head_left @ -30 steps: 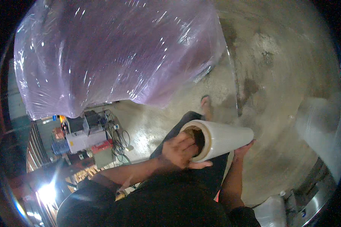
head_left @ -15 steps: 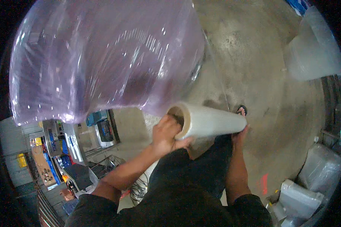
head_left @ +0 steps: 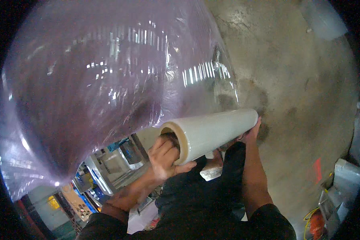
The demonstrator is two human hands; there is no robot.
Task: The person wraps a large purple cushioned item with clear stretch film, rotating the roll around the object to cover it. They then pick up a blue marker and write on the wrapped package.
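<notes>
I hold a white roll of stretch film (head_left: 212,134) level in front of my body. My left hand (head_left: 164,158) grips its near end, fingers tucked into the brown cardboard core. My right hand (head_left: 253,133) supports the far end from below and is mostly hidden behind the roll. A big load wrapped in shiny pink-purple film (head_left: 100,84) fills the upper left, close to the roll. A sheet of clear film runs from the roll toward that load.
Stained concrete floor (head_left: 300,80) lies to the right. White boxes (head_left: 348,172) and an orange-yellow cable (head_left: 314,220) sit at the lower right. Machines and shelving (head_left: 104,168) show at the lower left, below the wrapped load.
The wrapped load now fills more of the view and sits closer. The roll, still held at both ends, has shifted with me around the load; the floor's far objects have slid out of view.
</notes>
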